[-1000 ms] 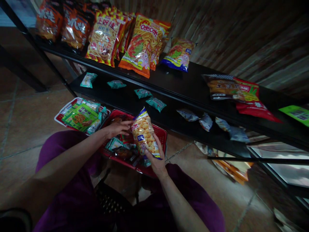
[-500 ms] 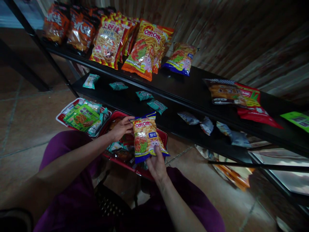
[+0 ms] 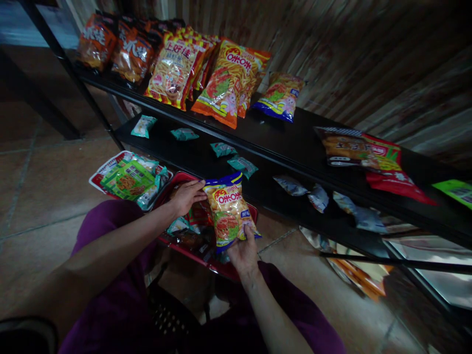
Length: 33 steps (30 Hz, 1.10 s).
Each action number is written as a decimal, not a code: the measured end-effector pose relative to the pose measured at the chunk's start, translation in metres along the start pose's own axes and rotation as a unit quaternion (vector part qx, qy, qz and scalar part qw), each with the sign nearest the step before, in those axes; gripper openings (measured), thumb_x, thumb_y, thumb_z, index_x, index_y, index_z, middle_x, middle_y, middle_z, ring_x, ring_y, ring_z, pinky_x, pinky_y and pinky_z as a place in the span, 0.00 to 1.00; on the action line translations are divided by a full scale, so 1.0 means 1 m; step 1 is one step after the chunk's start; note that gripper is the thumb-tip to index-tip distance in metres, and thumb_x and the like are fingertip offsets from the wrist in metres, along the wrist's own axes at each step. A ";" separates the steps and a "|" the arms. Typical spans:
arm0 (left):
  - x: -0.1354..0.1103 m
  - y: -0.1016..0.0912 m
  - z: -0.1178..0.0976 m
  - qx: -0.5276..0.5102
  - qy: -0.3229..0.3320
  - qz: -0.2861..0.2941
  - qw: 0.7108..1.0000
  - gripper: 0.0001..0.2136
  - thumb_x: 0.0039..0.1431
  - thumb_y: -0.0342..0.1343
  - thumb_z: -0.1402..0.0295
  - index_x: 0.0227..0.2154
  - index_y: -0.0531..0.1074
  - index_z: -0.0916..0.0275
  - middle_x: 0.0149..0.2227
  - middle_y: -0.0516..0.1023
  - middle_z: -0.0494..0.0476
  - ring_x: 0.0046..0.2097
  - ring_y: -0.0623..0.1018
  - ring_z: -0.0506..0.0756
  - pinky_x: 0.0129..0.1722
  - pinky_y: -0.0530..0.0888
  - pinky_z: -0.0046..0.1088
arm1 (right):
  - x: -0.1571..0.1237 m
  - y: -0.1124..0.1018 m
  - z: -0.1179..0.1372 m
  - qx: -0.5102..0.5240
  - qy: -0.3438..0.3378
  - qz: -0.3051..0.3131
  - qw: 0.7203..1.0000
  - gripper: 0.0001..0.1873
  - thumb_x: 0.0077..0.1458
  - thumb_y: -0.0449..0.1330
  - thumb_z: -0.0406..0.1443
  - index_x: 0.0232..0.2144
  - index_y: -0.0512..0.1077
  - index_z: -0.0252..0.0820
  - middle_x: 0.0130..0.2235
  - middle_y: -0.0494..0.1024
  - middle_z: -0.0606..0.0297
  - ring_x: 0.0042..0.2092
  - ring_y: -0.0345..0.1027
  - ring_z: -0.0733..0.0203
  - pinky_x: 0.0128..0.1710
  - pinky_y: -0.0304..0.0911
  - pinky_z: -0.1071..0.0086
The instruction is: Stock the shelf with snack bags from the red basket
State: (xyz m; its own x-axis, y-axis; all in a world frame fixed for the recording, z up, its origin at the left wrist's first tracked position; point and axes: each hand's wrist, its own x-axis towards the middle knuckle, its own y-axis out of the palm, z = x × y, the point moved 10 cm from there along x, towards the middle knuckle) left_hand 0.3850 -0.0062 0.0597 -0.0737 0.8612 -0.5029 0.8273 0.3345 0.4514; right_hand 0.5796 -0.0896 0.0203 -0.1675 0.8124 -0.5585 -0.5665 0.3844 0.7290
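Observation:
A yellow snack bag with blue ends point(image 3: 226, 209) is held up above a red basket point(image 3: 254, 212). My right hand point(image 3: 243, 250) grips its lower right corner, thumb on the front and fingers behind. My left hand point(image 3: 189, 196) is at the bag's upper left edge, its fingertips closed on the corner there. Under the bag, the basket holds several dark and teal packets point(image 3: 188, 239), partly covered by my hands and the bag. On the upper shelf lies a similar yellow-and-blue bag point(image 3: 280, 96), beside orange-edged snack bags point(image 3: 224, 83).
A black shelf rack point(image 3: 250, 145) spans the view. Red-and-yellow bags point(image 3: 176, 69) and orange-black bags point(image 3: 131, 51) stand upper left; a red bag point(image 3: 396, 179) lies right. Small teal packets point(image 3: 184, 134) lie on the lower shelf. A white-rimmed basket point(image 3: 96, 182) holds green packets point(image 3: 131, 180).
The snack bag has turned slightly and tilted in my hands, its top now leaning back. The whole view has shifted a little, so the shelf appears lower and further right.

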 end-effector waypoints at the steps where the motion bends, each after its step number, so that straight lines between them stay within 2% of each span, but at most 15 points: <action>1: 0.000 -0.001 -0.001 0.010 0.004 -0.011 1.000 0.10 0.45 0.66 0.67 0.27 0.71 0.65 0.25 0.74 0.51 0.24 0.73 0.47 0.31 0.74 0.27 | 0.002 -0.004 -0.002 0.000 0.001 -0.009 1.000 0.23 0.55 0.58 0.40 0.53 0.66 0.44 0.44 0.80 0.64 0.46 0.74 0.60 0.56 0.61 0.58; 4: 0.000 -0.006 -0.005 0.056 0.028 -0.049 0.997 0.10 0.45 0.65 0.66 0.22 0.71 0.66 0.21 0.72 0.50 0.22 0.70 0.46 0.27 0.72 0.24 | 0.008 -0.015 -0.010 -0.006 0.014 -0.030 0.999 0.23 0.56 0.58 0.42 0.54 0.65 0.45 0.45 0.79 0.64 0.47 0.73 0.61 0.55 0.62 0.61; 6: -0.001 -0.007 -0.011 0.092 0.053 -0.071 0.992 0.10 0.46 0.64 0.64 0.19 0.71 0.65 0.18 0.70 0.48 0.20 0.69 0.46 0.24 0.69 0.22 | 0.009 -0.017 -0.016 -0.010 0.030 -0.021 0.999 0.24 0.56 0.58 0.42 0.54 0.64 0.45 0.45 0.79 0.63 0.47 0.73 0.61 0.55 0.63 0.61; 13: -0.005 -0.012 -0.035 0.174 0.134 -0.120 0.968 0.14 0.49 0.59 0.63 0.13 0.67 0.63 0.15 0.65 0.46 0.20 0.64 0.47 0.23 0.63 0.23 | 0.003 -0.005 -0.035 0.004 0.077 0.009 0.997 0.24 0.57 0.57 0.43 0.55 0.65 0.41 0.48 0.78 0.60 0.48 0.72 0.60 0.55 0.63 0.62; 17: -0.004 -0.015 -0.038 0.171 0.125 -0.132 0.968 0.15 0.50 0.59 0.65 0.13 0.65 0.62 0.14 0.64 0.46 0.21 0.65 0.48 0.25 0.64 0.25 | -0.004 0.000 -0.041 0.003 0.089 0.012 0.996 0.22 0.57 0.58 0.41 0.54 0.66 0.41 0.49 0.77 0.60 0.50 0.71 0.61 0.53 0.66 0.63; 23: -0.001 -0.015 -0.034 0.162 0.111 -0.127 0.972 0.15 0.51 0.58 0.66 0.12 0.66 0.61 0.13 0.63 0.47 0.22 0.68 0.49 0.29 0.67 0.27 | -0.008 0.001 -0.039 -0.003 0.081 0.002 0.997 0.22 0.56 0.60 0.39 0.53 0.66 0.42 0.45 0.79 0.61 0.46 0.74 0.61 0.51 0.68 0.63; 28: 0.005 -0.019 -0.027 0.145 0.109 -0.114 0.977 0.14 0.50 0.60 0.64 0.15 0.67 0.62 0.16 0.66 0.47 0.22 0.67 0.47 0.26 0.67 0.23 | -0.008 0.004 -0.034 -0.013 0.061 -0.006 0.998 0.24 0.55 0.60 0.39 0.54 0.65 0.43 0.44 0.80 0.62 0.44 0.75 0.61 0.51 0.68 0.63; 33: 0.011 -0.016 -0.013 0.125 0.081 -0.060 0.987 0.13 0.48 0.62 0.61 0.19 0.69 0.65 0.21 0.70 0.50 0.24 0.70 0.47 0.30 0.70 0.24 | -0.007 0.004 -0.028 -0.012 0.038 -0.012 0.999 0.25 0.55 0.61 0.38 0.55 0.64 0.44 0.46 0.79 0.62 0.44 0.75 0.61 0.50 0.69 0.63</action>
State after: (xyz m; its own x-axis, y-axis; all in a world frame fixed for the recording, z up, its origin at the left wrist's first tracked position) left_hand 0.3636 0.0034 0.0565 -0.2519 0.8776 -0.4079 0.9172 0.3510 0.1888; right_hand 0.5559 -0.1057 0.0157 -0.2132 0.7675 -0.6045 -0.5897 0.3922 0.7060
